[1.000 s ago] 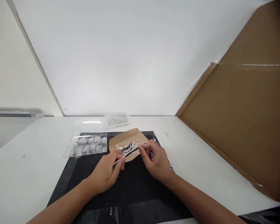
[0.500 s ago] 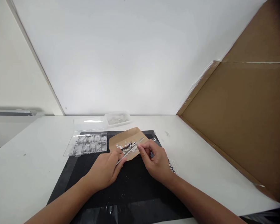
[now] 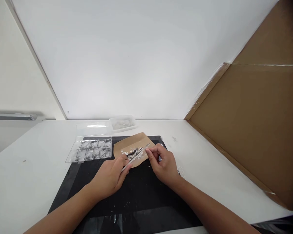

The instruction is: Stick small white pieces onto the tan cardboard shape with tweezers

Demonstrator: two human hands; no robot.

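White tabletop (image 3: pixel 26 182) under a bare white wall, a black mat (image 3: pixel 136 195) laid across it, and all the action sits at the far edge of that mat. Left hand (image 3: pixel 109 178) has its thumb and forefinger pinched narrow around the near end of a thin metal tool (image 3: pixel 136 156), tweezers by the look of it, slanting up and away to the right. Right hand (image 3: pixel 164 165) is curled with its fingertips (image 3: pixel 148 152) drawn in tight at the tool's far tip; whether they hold one of the tiny pieces there I cannot tell, it is too small. Under that tip lies a brown paper sheet (image 3: pixel 133 144), half on the mat, carrying a scatter of small white chips (image 3: pixel 133 151) around a dark smear. Now the risks, as I judge them: those chips are light and loose, so a nudge of either wrist against the paper's near edge could tip or slide it and spill them onto the mat, where a few pale specks already lie. A pinch that is too hard could flick a chip away; one too soft could drop it. Just left of the paper, touching or nearly touching it, sits a clear compartment box (image 3: pixel 90 151) of pale pieces, close enough for the left forearm to knock on a sweep. Farther back stands a small clear tub (image 3: pixel 122 123), and a cardboard panel (image 3: pixel 254 130) leans in on the right, well apart from both hands.
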